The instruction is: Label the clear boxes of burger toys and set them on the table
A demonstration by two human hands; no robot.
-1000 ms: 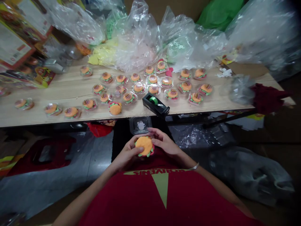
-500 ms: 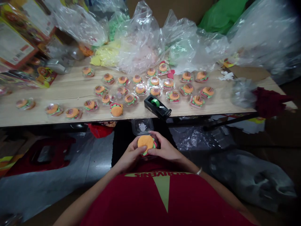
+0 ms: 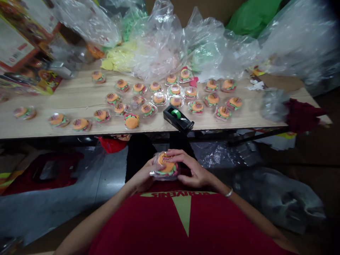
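In my lap sits a clear plastic clamshell box (image 3: 168, 170) with a toy burger inside, an orange bun over green and red layers. Its lid lies over the burger, and printed lettering shows on top. My left hand (image 3: 145, 174) grips the box at its left side, thumb on the lid. The fingers of my right hand (image 3: 192, 169) press on the lid's top and far right, with the thumb at the near right corner. An unboxed toy burger (image 3: 131, 122) lies at the table's near edge, left of a black tape dispenser (image 3: 177, 119) with green tape.
Several boxed toy burgers (image 3: 197, 107) are spread over the wooden table (image 3: 252, 118). Plastic bags (image 3: 159, 46) with coloured pieces line the back. Printed cartons (image 3: 16, 46) stand at left; a dark red cloth (image 3: 302, 114) lies at right. Below left is a red stool (image 3: 45, 173).
The box's lid has swung from open, away from me, down over the toy burger. My right hand has moved from the burger's side onto the lid.
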